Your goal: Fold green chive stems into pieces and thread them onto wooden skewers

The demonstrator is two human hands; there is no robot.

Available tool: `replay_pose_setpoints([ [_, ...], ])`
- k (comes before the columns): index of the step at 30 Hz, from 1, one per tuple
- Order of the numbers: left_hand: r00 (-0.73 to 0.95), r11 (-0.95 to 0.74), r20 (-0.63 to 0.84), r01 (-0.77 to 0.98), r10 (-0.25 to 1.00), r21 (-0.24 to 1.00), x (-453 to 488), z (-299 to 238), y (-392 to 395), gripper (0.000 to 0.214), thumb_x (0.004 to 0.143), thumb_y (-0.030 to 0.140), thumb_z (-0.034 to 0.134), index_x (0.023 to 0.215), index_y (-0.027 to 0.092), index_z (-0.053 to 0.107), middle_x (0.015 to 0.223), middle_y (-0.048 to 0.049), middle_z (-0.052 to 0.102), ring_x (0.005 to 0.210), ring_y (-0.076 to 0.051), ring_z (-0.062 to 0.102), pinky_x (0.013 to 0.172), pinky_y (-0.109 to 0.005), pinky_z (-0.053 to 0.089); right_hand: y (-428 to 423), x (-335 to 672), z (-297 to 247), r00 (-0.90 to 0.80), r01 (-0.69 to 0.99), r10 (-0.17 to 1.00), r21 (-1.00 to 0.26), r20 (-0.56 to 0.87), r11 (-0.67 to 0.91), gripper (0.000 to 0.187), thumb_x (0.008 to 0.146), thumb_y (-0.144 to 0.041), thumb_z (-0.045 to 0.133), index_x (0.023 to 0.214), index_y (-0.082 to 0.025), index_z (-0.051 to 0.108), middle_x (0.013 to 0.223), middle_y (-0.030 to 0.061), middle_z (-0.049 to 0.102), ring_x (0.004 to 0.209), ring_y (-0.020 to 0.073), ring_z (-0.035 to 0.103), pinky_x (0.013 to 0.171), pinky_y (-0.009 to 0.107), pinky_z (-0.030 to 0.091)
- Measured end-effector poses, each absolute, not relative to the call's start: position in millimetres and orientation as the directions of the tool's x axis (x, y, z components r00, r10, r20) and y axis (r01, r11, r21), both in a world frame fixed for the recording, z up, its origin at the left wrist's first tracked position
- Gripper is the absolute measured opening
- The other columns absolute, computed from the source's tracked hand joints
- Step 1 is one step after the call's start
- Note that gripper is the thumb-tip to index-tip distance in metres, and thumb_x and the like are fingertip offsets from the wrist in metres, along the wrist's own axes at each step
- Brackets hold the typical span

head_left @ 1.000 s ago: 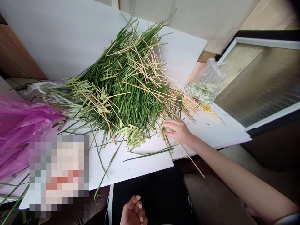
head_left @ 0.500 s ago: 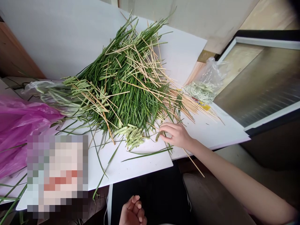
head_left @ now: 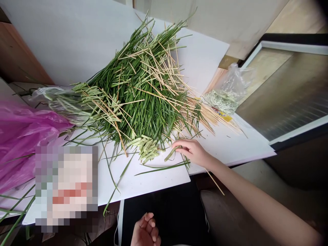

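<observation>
My right hand (head_left: pixel 191 150) is over the white table, thumb and fingers pinching a short green roll (head_left: pixel 169 153) that looks like folded chive. A thin wooden skewer (head_left: pixel 214 182) sticks out below that hand; its other end is hidden, so I cannot tell if the hand holds it. Just left lies a small pile of similar pale green rolls (head_left: pixel 147 150). Behind it rises a large heap of green chives (head_left: pixel 151 112) with skewers scattered over it. Low in the view, my left hand (head_left: pixel 146 230) is palm up, fingers loosely curled, nothing seen in it.
More skewers (head_left: pixel 205 116) fan out right of the heap, beside a clear plastic bag (head_left: pixel 228 92) with pale green contents. At left are a pink plastic bag (head_left: pixel 28 136) and skewered green rolls (head_left: pixel 99 99). Loose leaves (head_left: pixel 164 168) lie along the table's front edge. One patch is blurred out.
The green roll now shows further out past the right hand's fingertips, toward the lower left. The right hand has shifted slightly down; the left hand stays put. The view has moved a little.
</observation>
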State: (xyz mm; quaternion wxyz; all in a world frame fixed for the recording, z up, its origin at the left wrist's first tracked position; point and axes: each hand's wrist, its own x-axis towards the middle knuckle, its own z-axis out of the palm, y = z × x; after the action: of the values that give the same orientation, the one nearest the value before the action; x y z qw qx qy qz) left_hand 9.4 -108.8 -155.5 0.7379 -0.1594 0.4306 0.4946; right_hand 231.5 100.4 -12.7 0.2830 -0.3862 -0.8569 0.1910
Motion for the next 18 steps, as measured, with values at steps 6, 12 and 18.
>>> replay_pose_setpoints([
  [6,0.145,0.471,-0.789,-0.86,0.596,0.198,9,-153,-109,0.026,0.069,0.029,0.082,0.085,0.017,0.065,0.063,0.0035,0.059,0.042,-0.007,0.041,0.044,-0.019,0.024,100,234,-21,-0.475,0.438,0.814,-0.713,0.333,0.547,0.017,0.095,-0.017,0.062,0.093,-0.023,0.077,0.107,0.0065,0.073,0.056,0.0119,0.051,0.051,0.026,0.042],
  [12,0.135,0.475,-0.796,-0.855,0.59,0.207,9,-149,-108,0.026,0.069,0.029,0.081,0.085,0.017,0.064,0.062,0.004,0.057,0.042,-0.007,0.041,0.044,-0.019,0.023,101,237,-24,-0.447,0.371,0.83,-0.776,0.333,0.511,0.016,0.093,-0.018,0.065,0.091,-0.024,0.08,0.108,0.0071,0.073,0.067,0.0155,0.058,0.053,0.028,0.042],
  [18,0.103,0.447,-0.807,-0.869,0.581,0.211,12,-148,-108,0.03,0.065,0.029,0.085,0.084,0.016,0.065,0.061,0.0041,0.058,0.04,-0.007,0.042,0.042,-0.018,0.023,101,237,-26,-0.446,0.323,0.832,-0.807,0.331,0.494,0.017,0.092,-0.018,0.066,0.091,-0.026,0.081,0.108,0.0069,0.073,0.077,0.0188,0.063,0.055,0.029,0.043],
])
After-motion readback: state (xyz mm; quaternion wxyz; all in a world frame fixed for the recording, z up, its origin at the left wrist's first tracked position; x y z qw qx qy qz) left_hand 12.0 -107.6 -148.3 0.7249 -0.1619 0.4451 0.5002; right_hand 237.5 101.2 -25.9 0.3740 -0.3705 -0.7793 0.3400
